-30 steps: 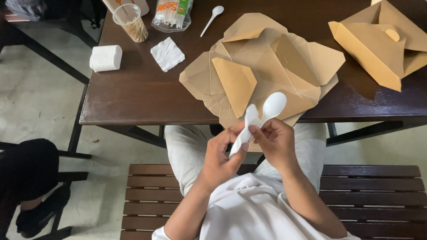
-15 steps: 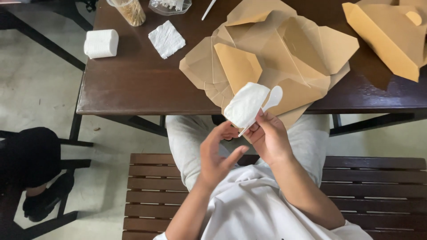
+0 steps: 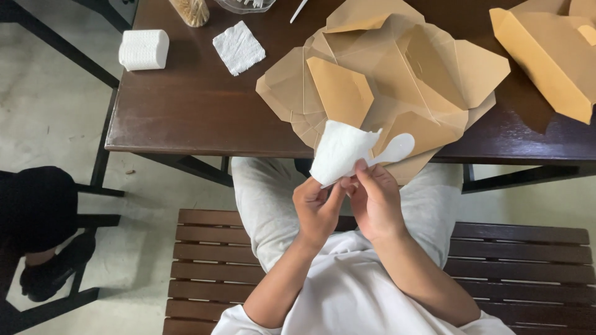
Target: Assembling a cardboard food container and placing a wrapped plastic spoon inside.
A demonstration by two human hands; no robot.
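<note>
Above my lap, my left hand (image 3: 316, 208) and my right hand (image 3: 374, 198) meet over a white plastic spoon (image 3: 394, 149) and a white paper napkin (image 3: 340, 151). The napkin stands up loosely around the spoon's handle, pinched between the fingertips of both hands. The spoon's bowl sticks out to the right of the napkin. Just beyond my hands, several flattened brown paper food boxes (image 3: 385, 80) lie stacked on the dark wooden table (image 3: 186, 111).
A stack of white napkins (image 3: 144, 49) and one loose napkin (image 3: 238, 47) lie at the table's left. Another folded brown box (image 3: 549, 56) sits at the far right. A cup of sticks (image 3: 191, 10) stands at the back edge. I sit on a slatted wooden bench (image 3: 198, 260).
The napkin has come up around the spoon and spread open. My left hand has returned to the napkin's lower edge after briefly being apart from it. The view has shifted slightly.
</note>
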